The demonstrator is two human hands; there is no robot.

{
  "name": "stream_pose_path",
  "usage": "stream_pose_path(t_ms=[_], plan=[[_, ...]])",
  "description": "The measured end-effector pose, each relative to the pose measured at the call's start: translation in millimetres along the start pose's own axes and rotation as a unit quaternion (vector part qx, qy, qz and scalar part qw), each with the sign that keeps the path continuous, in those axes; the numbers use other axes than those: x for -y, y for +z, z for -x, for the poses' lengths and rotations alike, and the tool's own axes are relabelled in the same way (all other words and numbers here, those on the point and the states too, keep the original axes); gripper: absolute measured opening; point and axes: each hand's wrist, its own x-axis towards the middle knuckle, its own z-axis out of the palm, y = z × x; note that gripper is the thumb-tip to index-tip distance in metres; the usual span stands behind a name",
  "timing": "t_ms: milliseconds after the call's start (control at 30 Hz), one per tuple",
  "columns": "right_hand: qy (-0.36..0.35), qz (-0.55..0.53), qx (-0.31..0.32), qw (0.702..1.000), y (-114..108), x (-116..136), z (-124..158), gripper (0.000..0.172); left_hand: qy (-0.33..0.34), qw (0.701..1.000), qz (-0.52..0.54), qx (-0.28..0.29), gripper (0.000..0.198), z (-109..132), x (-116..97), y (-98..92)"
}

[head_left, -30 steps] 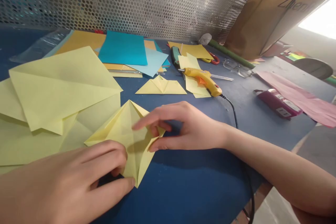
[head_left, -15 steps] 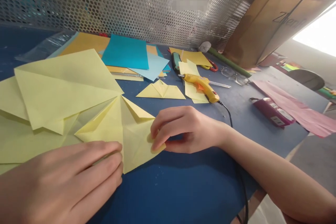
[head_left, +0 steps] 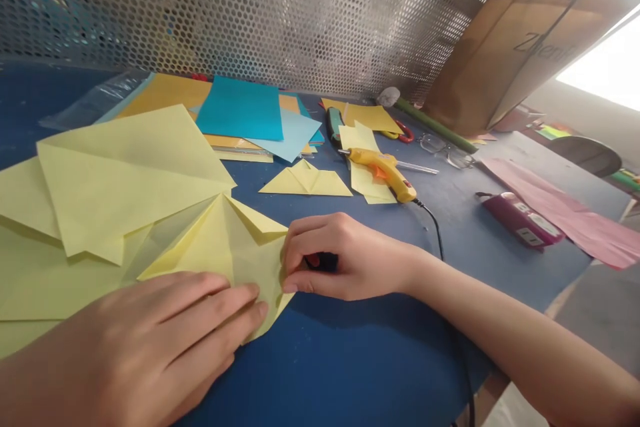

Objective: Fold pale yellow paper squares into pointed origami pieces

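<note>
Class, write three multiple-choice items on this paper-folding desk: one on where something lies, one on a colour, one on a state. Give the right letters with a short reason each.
1. Where does the glue gun lie?
A. on the blue table, beyond the right hand
B. inside the brown bag
C. under the left hand

2. What colour is the folded paper between the hands?
A. pink
B. pale yellow
C. teal

3. How does the left hand meet that paper?
A. lifted clear of it
B. crumpling it into a ball
C. lying flat on it, fingers stretched out

Answers:
1 A: the gun rests on yellow scraps on the table, farther from the person than the right hand.
2 B: it matches the big pale yellow sheets beside it.
3 C: the fingers press down on its near edge while the right hand pinches its right corner.
</note>
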Motion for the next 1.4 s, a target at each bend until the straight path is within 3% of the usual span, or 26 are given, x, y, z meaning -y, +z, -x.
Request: stream_pose_path(t_ms=[100,267,400,700,833,933,1033,1100,1233,1400], plan=[[0.027,0.029,-0.026,0.999,5,4,-1,0.023,0.009,1.0,0.011,0.004,0.037,-3,0,0.3],[0.038,0.047,-0.026,0.998,9,6,-1,0.022,-0.014,0.999,0.02,0.025,0.052,3,-2,-1.3],[0.062,0.049,-0.031,0.996,11,6,-1,0.025,-0.005,0.999,0.005,0.033,0.044,8,-3,-1.4],[0.061,0.048,-0.024,0.997,11,5,-1,0.032,0.012,0.998,0.023,0.053,0.05,8,2,-5.8],[0.101,0.049,-0.021,0.993,13,7,-1,0.033,0.017,0.999,0.043,0.019,0.043,-3,6,-2.8],[0.125,0.038,-0.039,0.991,14,10,-2,0.026,0.006,0.998,0.059,-0.025,0.035,-12,7,-0.2],[0.153,0.014,-0.056,0.987,15,14,-2,0.011,0.021,0.998,0.061,-0.003,0.034,-15,8,-1.7],[0.159,-0.002,-0.064,0.985,14,15,-3,0.004,0.027,0.998,0.047,0.019,0.037,-14,7,-5.2],[0.141,0.002,-0.064,0.988,13,16,-4,0.012,0.021,0.998,0.007,0.055,0.039,-5,4,-9.1],[0.136,0.015,-0.071,0.988,15,18,-4,0.017,0.085,0.994,-0.06,0.015,0.043,13,5,3.4]])
